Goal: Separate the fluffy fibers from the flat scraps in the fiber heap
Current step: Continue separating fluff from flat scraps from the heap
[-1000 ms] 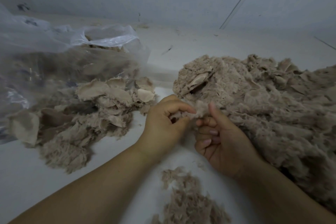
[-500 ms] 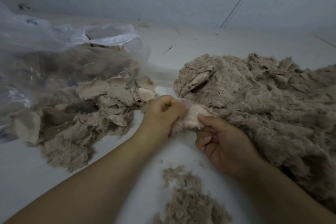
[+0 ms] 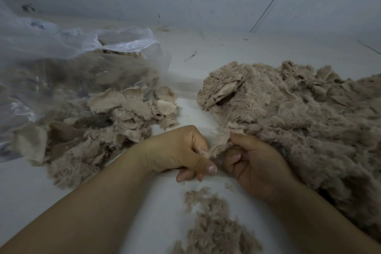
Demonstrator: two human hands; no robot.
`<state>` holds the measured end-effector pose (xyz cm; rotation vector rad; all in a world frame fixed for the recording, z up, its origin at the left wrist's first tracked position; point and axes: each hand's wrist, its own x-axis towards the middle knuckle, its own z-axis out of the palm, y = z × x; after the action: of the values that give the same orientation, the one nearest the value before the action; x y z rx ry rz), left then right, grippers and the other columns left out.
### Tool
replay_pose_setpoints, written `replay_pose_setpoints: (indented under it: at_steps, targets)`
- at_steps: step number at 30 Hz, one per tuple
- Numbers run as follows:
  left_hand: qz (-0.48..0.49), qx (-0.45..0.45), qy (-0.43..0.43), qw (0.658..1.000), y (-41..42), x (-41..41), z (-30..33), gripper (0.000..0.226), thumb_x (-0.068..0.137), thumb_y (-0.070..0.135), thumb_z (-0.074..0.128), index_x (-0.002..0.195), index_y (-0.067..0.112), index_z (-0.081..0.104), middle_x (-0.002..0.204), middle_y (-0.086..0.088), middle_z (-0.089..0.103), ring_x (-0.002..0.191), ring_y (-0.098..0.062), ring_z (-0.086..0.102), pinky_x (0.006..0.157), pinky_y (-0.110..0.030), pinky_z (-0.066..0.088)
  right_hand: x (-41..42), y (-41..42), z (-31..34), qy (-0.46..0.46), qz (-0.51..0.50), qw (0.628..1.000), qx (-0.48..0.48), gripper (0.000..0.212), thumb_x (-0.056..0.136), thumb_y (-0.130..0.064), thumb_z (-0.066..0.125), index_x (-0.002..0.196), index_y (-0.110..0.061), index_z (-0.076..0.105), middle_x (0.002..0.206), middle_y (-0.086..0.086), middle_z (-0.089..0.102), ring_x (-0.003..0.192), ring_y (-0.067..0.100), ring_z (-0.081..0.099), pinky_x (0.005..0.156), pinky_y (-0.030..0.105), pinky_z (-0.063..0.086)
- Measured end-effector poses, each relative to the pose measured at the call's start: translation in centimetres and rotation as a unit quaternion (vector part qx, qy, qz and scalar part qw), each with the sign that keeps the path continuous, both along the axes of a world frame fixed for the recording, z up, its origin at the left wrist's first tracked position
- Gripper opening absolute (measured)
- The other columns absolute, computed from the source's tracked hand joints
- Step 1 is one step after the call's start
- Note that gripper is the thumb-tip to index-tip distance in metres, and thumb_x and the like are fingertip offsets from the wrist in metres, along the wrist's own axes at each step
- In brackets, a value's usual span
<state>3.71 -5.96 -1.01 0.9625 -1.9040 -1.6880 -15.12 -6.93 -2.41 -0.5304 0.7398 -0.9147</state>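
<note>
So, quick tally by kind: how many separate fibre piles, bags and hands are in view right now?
Fibre piles: 3 – big heap, scrap pile, small loose tuft pile
Plastic bags: 1 – clear bag
Hands: 2 – left hand, right hand, both gripping one piece
Total: 6

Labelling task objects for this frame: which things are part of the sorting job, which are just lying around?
In the job:
- left hand and right hand, both gripping one furry scrap
- big fiber heap on the right
- pile of flat scraps on the left
- loose fluff pile near the camera

Lying about:
- clear plastic bag, fibers inside
- white floor
</note>
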Motion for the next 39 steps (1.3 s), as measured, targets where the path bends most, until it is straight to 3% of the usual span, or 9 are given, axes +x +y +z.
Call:
replay_pose_setpoints:
  at_steps: [3, 8, 11, 15, 18, 21, 25, 32, 39]
  targets:
    - [-0.052, 0.031, 0.012, 0.998, 0.0, 0.1, 0.3, 0.037, 0.086, 0.037, 0.070, 0.065, 0.007, 0.072, 0.045, -0.006, 0.059, 0.036, -0.012, 0.051, 0.047, -0.023, 0.043, 0.1, 0.1, 0.1, 0.015, -0.002, 1.000, 0.009, 0.027, 0.071, -0.013, 0.068, 0.094, -0.005, 0.057, 0.072, 0.003, 0.047, 0.047, 0.005, 0.037, 0.037, 0.014, 0.034]
    - [-0.158, 0.011, 0.018, 0.987, -0.4, 0.2, 0.1, 0.039, 0.090, 0.038, 0.066, 0.078, 0.002, 0.075, 0.060, -0.004, 0.066, 0.048, -0.024, 0.052, 0.052, -0.032, 0.040, 0.0, 0.0, 0.4, -0.019, -0.048, 0.998, 0.048, 0.017, 0.074, -0.008, 0.065, 0.069, -0.014, 0.051, 0.056, -0.005, 0.034, 0.037, 0.002, 0.030, 0.035, 0.013, 0.030]
    - [-0.167, 0.013, 0.008, 0.986, -0.9, -0.1, 0.0, 0.050, 0.073, 0.042, 0.081, 0.102, 0.002, 0.073, 0.077, -0.007, 0.061, 0.063, -0.030, 0.048, 0.060, -0.038, 0.043, 0.1, 0.2, 0.6, 0.003, -0.023, 0.999, 0.023, 0.006, 0.072, -0.007, 0.065, 0.068, -0.011, 0.064, 0.058, -0.001, 0.054, 0.040, 0.003, 0.044, 0.034, 0.012, 0.032]
    - [-0.065, 0.009, 0.082, 0.994, -1.1, 0.5, -1.0, 0.033, 0.073, 0.038, 0.081, 0.087, 0.008, 0.076, 0.065, 0.002, 0.063, 0.054, -0.008, 0.051, 0.054, -0.017, 0.042, -0.1, 0.5, 0.6, 0.040, 0.028, 0.999, -0.018, 0.003, 0.067, -0.009, 0.066, 0.065, -0.007, 0.068, 0.060, 0.004, 0.060, 0.042, 0.005, 0.047, 0.034, 0.011, 0.032]
    - [0.056, 0.036, 0.136, 0.988, -1.0, 0.4, -1.6, 0.037, 0.075, 0.041, 0.080, 0.064, 0.007, 0.070, 0.047, -0.005, 0.053, 0.036, -0.010, 0.043, 0.038, -0.017, 0.033, -0.1, 0.5, 0.3, 0.051, 0.065, 0.996, -0.043, 0.018, 0.067, -0.010, 0.066, 0.080, 0.003, 0.068, 0.069, 0.012, 0.062, 0.045, 0.007, 0.049, 0.034, 0.012, 0.033]
    - [0.164, 0.036, 0.146, 0.975, -0.8, -1.1, -1.8, 0.031, 0.075, 0.035, 0.081, 0.072, 0.010, 0.064, 0.057, -0.011, 0.051, 0.032, -0.013, 0.039, 0.034, -0.017, 0.029, -0.3, 0.4, 0.2, 0.080, 0.099, 0.989, -0.080, 0.042, 0.072, -0.010, 0.067, 0.106, 0.013, 0.063, 0.087, 0.023, 0.061, 0.057, 0.013, 0.053, 0.038, 0.013, 0.035]
    - [0.227, -0.034, 0.121, 0.966, -0.6, -3.0, -1.8, 0.033, 0.083, 0.028, 0.073, 0.085, -0.001, 0.057, 0.079, -0.025, 0.054, 0.068, -0.029, 0.045, 0.064, -0.044, 0.037, -0.4, 0.4, -0.1, 0.102, 0.110, 0.985, -0.090, 0.056, 0.065, -0.011, 0.074, 0.111, 0.017, 0.060, 0.083, 0.019, 0.061, 0.057, 0.013, 0.055, 0.042, 0.015, 0.041]
    - [0.339, 0.031, 0.202, 0.918, -0.7, -3.0, -2.1, 0.030, 0.096, 0.017, 0.057, 0.066, 0.013, 0.055, 0.054, -0.007, 0.038, 0.040, -0.015, 0.032, 0.040, -0.022, 0.018, -0.4, 0.3, -0.3, 0.074, 0.086, 0.991, -0.064, 0.050, 0.073, -0.015, 0.070, 0.111, 0.015, 0.060, 0.088, 0.022, 0.066, 0.057, 0.013, 0.057, 0.045, 0.014, 0.045]
    - [0.223, 0.038, 0.097, 0.969, -0.8, -2.2, -1.7, 0.046, 0.081, 0.044, 0.074, 0.075, 0.000, 0.062, 0.053, -0.011, 0.047, 0.029, -0.016, 0.039, 0.032, -0.014, 0.024, -0.5, 0.3, -0.1, 0.035, 0.114, 0.990, -0.077, 0.036, 0.085, -0.022, 0.064, 0.106, 0.007, 0.069, 0.093, 0.028, 0.069, 0.069, 0.019, 0.067, 0.050, 0.013, 0.047]
